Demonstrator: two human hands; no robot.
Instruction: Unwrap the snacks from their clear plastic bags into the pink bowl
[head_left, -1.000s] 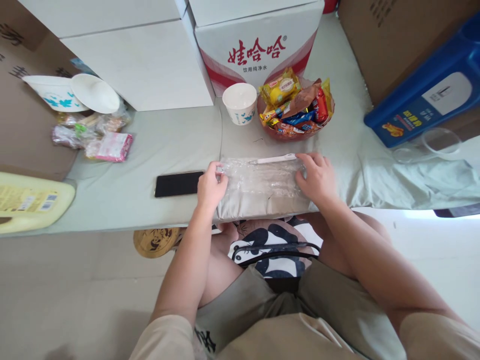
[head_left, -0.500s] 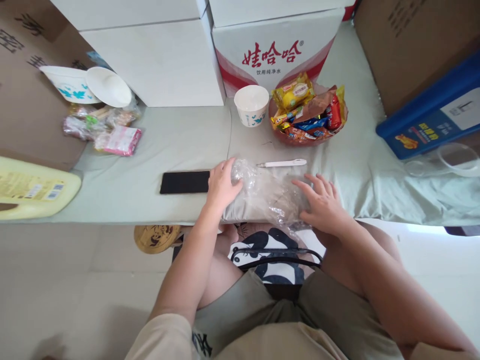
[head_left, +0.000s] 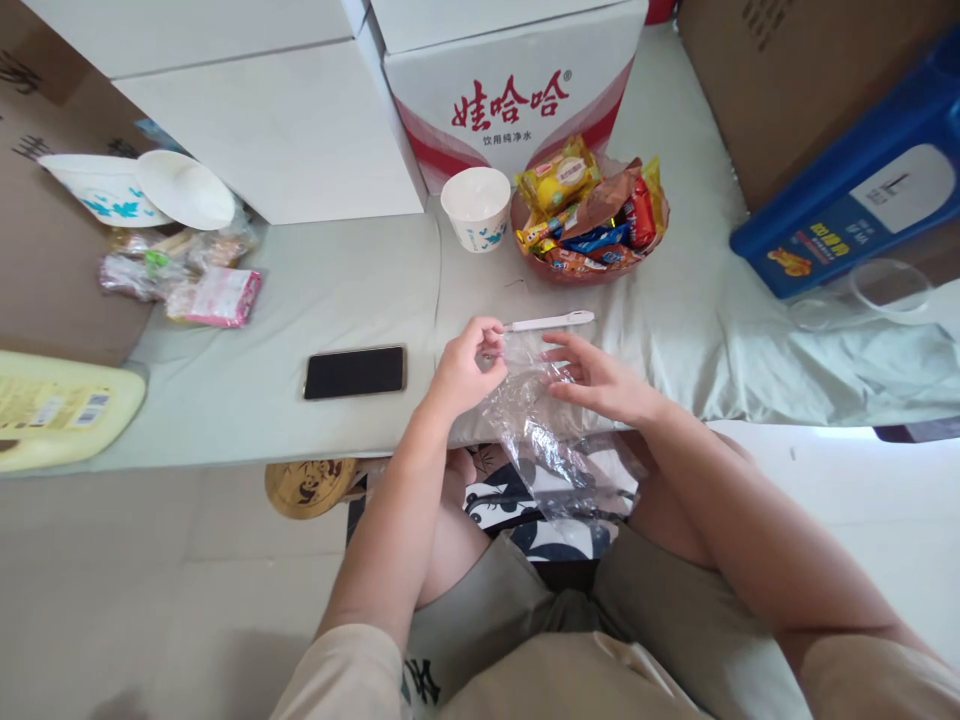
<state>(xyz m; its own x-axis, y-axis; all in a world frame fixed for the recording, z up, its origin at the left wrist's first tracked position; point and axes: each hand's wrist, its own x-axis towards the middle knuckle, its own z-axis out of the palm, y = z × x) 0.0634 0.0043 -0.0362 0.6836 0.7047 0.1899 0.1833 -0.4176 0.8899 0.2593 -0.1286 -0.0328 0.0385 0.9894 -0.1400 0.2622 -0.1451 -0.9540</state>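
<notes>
A crumpled clear plastic bag [head_left: 536, 430] hangs over the table's front edge toward my lap. My left hand [head_left: 471, 368] pinches its upper edge between thumb and fingers. On the other side of the bag, my right hand [head_left: 600, 380] has its fingers apart, the tips close to the film or touching it; I cannot tell which. Just beyond both hands lies a white pen-shaped tool [head_left: 551, 321], its thin tip pointing left. To the left of my left hand a black phone [head_left: 355, 372] rests flat.
Behind the hands stand a paper cup [head_left: 478, 210] and a bowl of wrapped snacks [head_left: 581, 265], backed by a white carton [head_left: 517, 110]. Bowls [head_left: 187, 190] and packets [head_left: 225, 297] sit at left, near a yellow jug [head_left: 67, 410]. A blue container [head_left: 847, 200] and clear plastic cup [head_left: 892, 290] are at right.
My hands have come closer together. The left has closed on the bag's edge and moved right, off the phone. The bag now hangs lower over the table edge.
</notes>
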